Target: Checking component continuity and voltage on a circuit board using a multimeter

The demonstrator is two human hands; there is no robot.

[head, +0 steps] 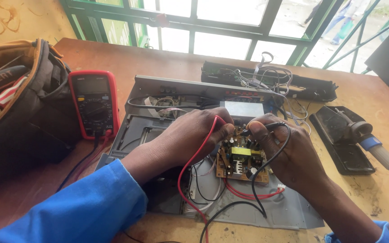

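Left hand (190, 135): pinches red probe (218, 120) on board (241, 155).
Right hand (289, 153): grips black probe (273, 126).
Progress: case open, meter (94, 103) connected, probing underway.

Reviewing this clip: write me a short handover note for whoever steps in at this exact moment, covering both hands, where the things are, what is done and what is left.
Left hand: holds the red probe, tip down on the circuit board.
Right hand: holds the black probe, tip at the board's upper edge.
Things: the board sits in the opened grey metal case on the wooden table. Both leads run to the red meter, left of the case, beside the tool bag. A soldering iron rests in its stand at right.
Done: case open, board exposed, probes placed.
Left: the meter's screen cannot be read from here, so any reading is unconfirmed.
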